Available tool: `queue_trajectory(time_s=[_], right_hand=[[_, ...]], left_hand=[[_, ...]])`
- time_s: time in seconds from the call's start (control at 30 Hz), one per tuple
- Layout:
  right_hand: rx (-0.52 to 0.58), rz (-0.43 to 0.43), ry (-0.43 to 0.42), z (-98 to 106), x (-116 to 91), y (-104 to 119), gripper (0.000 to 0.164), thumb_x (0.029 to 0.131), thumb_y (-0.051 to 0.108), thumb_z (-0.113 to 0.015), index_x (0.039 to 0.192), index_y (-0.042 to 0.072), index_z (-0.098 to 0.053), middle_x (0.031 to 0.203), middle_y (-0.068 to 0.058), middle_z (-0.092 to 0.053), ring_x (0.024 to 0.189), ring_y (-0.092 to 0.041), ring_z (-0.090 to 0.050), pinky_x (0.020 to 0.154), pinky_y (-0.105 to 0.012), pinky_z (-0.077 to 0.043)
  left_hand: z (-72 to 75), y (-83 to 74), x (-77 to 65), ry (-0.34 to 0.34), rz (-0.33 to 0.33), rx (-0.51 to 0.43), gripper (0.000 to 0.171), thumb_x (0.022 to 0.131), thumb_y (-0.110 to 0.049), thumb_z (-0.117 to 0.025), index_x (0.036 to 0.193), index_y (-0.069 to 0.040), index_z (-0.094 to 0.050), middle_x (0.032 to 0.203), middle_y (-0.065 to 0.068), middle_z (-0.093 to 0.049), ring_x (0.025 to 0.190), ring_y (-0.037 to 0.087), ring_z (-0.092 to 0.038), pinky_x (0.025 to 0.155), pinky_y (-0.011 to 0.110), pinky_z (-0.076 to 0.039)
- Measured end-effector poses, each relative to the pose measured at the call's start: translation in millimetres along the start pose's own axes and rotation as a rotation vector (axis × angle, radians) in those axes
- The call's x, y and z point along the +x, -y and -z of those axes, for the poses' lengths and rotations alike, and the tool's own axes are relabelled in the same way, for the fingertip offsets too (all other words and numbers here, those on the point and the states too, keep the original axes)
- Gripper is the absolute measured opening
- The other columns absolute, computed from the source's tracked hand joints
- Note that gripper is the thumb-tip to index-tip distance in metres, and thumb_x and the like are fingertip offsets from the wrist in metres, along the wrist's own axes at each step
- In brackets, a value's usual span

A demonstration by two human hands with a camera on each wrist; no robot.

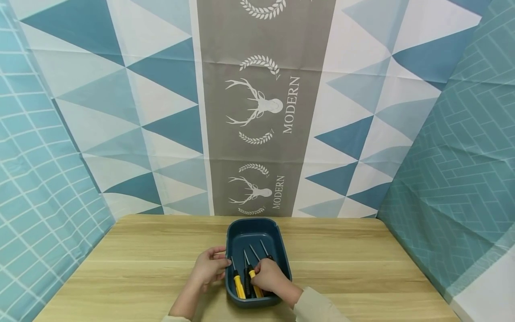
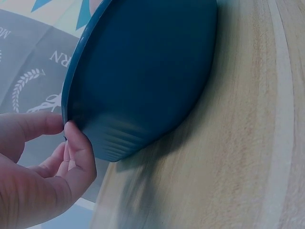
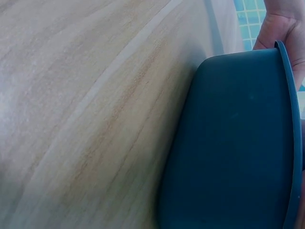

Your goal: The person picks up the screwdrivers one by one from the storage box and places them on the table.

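The left hand [image 1: 211, 267] pinches the blue tray [image 1: 250, 237] rim; the right hand [image 1: 268, 273] apparently grips a yellow-and-black screwdriver [image 1: 252, 273] inside.

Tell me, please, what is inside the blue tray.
The blue tray holds two yellow-handled screwdrivers, a black-handled screwdriver between them, and thin metal shafts farther right. Whatever lies beneath the right hand is hidden.

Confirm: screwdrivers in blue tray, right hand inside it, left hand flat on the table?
Wrong on the left hand: it pinches the rim of the tray, per the left wrist view. The rest stands: screwdrivers in the blue tray, right hand inside.
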State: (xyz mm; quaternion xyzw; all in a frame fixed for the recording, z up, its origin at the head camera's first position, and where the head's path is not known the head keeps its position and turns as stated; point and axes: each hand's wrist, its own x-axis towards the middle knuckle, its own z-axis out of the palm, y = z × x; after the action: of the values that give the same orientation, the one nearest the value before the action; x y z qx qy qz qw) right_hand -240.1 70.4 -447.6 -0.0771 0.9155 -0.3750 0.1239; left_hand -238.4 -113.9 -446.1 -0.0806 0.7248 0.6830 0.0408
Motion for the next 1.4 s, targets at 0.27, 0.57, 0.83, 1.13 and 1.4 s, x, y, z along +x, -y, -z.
queue_trajectory(time_s=[0.27, 0.57, 0.83, 1.13, 1.4], right_hand=[[0.069, -0.028, -0.003, 2, 3, -1, 0.016, 0.077, 0.008, -0.07, 0.088, 0.002, -0.06, 0.083, -0.006, -0.057, 0.07, -0.018, -0.055, 0.059, -0.035, -0.05], [0.125, -0.05, 0.001, 8, 1, 1, 0.018, 0.077, 0.008, -0.071, 0.09, 0.002, -0.061, 0.083, -0.006, -0.058, 0.064, -0.016, -0.057, 0.053, -0.031, -0.051], [0.147, -0.078, 0.014, 15, -1, 2, 0.019, 0.078, 0.01, -0.071, 0.092, 0.003, -0.06, 0.084, -0.007, -0.057, 0.059, -0.014, -0.057, 0.052, -0.03, -0.053], [0.171, -0.057, 0.027, 25, -6, 5, 0.019, 0.079, 0.009, -0.07, 0.094, 0.002, -0.06, 0.083, -0.008, -0.058, 0.056, -0.015, -0.055, 0.053, -0.03, -0.053], [0.185, -0.037, 0.016, 31, -9, 5, 0.018, 0.079, 0.008, -0.07, 0.093, 0.001, -0.06, 0.079, -0.007, -0.058, 0.054, -0.014, -0.053, 0.05, -0.029, -0.052]], left_hand=[[1.0, -0.6, -0.1, 0.003, 0.001, -0.004, 0.051, 0.079, 0.002, -0.065, 0.127, 0.006, -0.048, 0.107, 0.021, -0.055, 0.075, 0.018, -0.06, 0.058, 0.028, -0.051], [1.6, -0.7, -1.8, 0.004, 0.006, 0.003, 0.051, 0.079, 0.001, -0.065, 0.127, 0.006, -0.048, 0.107, 0.02, -0.056, 0.075, 0.017, -0.059, 0.059, 0.028, -0.051], [0.7, 0.6, -0.6, -0.003, 0.01, -0.011, 0.051, 0.078, 0.003, -0.064, 0.126, 0.006, -0.049, 0.108, 0.022, -0.054, 0.074, 0.017, -0.058, 0.058, 0.027, -0.05], [1.1, 0.9, -0.6, -0.001, 0.011, -0.018, 0.052, 0.078, 0.002, -0.065, 0.127, 0.006, -0.048, 0.107, 0.021, -0.053, 0.073, 0.017, -0.058, 0.058, 0.028, -0.05], [0.4, -0.8, -0.6, -0.006, 0.019, -0.013, 0.05, 0.079, 0.003, -0.064, 0.126, 0.006, -0.048, 0.107, 0.02, -0.053, 0.073, 0.017, -0.057, 0.058, 0.027, -0.05]])
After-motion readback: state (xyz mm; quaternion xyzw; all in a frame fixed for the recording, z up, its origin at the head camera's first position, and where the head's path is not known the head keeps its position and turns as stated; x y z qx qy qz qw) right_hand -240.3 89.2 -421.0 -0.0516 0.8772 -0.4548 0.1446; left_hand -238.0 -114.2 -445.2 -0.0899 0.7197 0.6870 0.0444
